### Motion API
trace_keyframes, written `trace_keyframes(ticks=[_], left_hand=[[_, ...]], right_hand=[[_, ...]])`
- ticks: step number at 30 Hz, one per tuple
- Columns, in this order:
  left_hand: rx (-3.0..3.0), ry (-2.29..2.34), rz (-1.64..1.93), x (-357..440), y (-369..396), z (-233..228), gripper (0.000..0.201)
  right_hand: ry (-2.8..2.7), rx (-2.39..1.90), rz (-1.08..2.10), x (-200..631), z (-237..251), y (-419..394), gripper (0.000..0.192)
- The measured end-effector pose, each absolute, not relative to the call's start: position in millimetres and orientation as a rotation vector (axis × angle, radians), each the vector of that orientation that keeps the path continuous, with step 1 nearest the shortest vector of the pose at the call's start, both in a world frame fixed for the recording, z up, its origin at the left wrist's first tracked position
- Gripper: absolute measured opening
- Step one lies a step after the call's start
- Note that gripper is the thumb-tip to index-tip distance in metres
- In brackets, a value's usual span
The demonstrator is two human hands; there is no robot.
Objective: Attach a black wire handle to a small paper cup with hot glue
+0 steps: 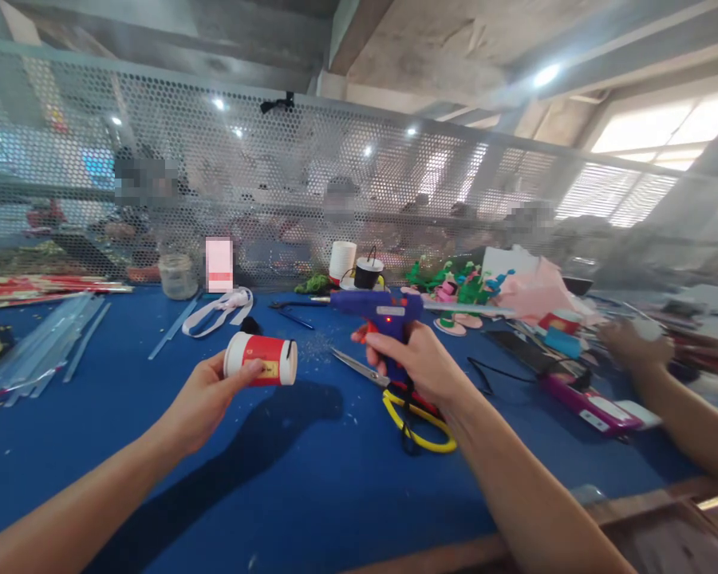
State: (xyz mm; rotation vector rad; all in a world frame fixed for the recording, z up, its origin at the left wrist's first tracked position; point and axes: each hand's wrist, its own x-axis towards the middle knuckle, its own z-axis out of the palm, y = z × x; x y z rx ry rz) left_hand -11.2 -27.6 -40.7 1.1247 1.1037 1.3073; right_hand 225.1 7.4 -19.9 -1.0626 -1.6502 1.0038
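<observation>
My left hand [207,395] holds a small red and white paper cup [261,359] on its side above the blue table [155,446], the cup's end turned to the right. My right hand [419,363] grips a blue hot glue gun [378,309] by the handle, its nozzle pointing left, a little above and to the right of the cup. A glue stick juts out of the gun's back end. Gun and cup are apart.
Yellow-handled scissors [416,422] lie under my right hand. Clear glue sticks [48,343] lie at the left, a jar [178,276] and white ribbon [221,309] at the back, craft flowers [460,291] behind the gun. Another person's hands [640,343] work at the right, near a pink phone [580,399]. A mesh screen [275,175] backs the table.
</observation>
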Motion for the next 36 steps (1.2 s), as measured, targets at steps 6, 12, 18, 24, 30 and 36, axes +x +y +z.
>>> trace_keyframes(ticks=[6,12,18,24,30,36], left_hand=[[1.07,1.006,1.292,-11.2,-29.3,-42.8,0.022],[1.056,1.011,1.305,-12.6,-29.3,-43.2,0.019],[1.025,1.015,1.3,-11.0,-31.1,-41.3,0.018],[1.008,1.026,1.317,-9.5,-31.5,-39.8,0.019],[1.004,1.02,1.32,-9.6,-31.1,-40.0,0.019],[0.998,1.022,1.331,-10.5,-30.5,-40.5,0.02]], right_hand=[[-1.736,-0.974,1.127,215.3,-30.8,-14.4,0.021],[-1.791,-1.036,1.138,213.1,-35.8,-14.0,0.023],[-1.83,-1.117,1.095,212.7,-35.9,-15.6,0.025],[-1.866,-1.12,1.067,211.5,-35.5,-17.7,0.026],[-1.9,-1.128,1.061,211.5,-36.6,-17.5,0.026],[-1.912,-1.125,1.066,211.8,-35.8,-18.3,0.026]])
